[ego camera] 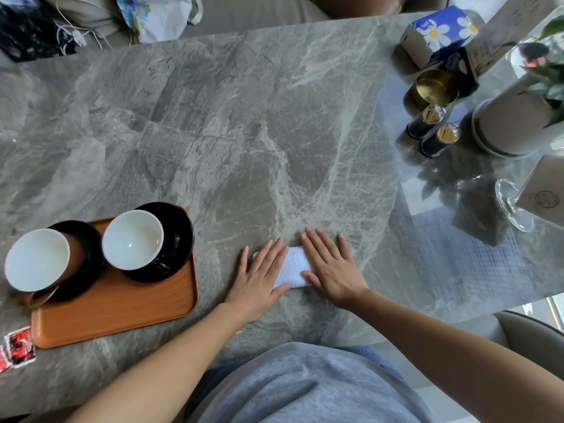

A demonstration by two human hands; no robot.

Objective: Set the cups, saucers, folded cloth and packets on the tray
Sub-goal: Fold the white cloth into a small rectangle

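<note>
White terry folded cloth (293,265) lies on the grey marbled bench (244,132), off the tray, with its long axis running roughly 9 to 3 o'clock. The left hand (259,280) and right hand (331,270) press flat on its ends, fingers straight and released. At 9 o'clock a smooth orange tray (122,315) carries two round white-lined cups (132,239) on glossy black saucers (180,236).
</note>
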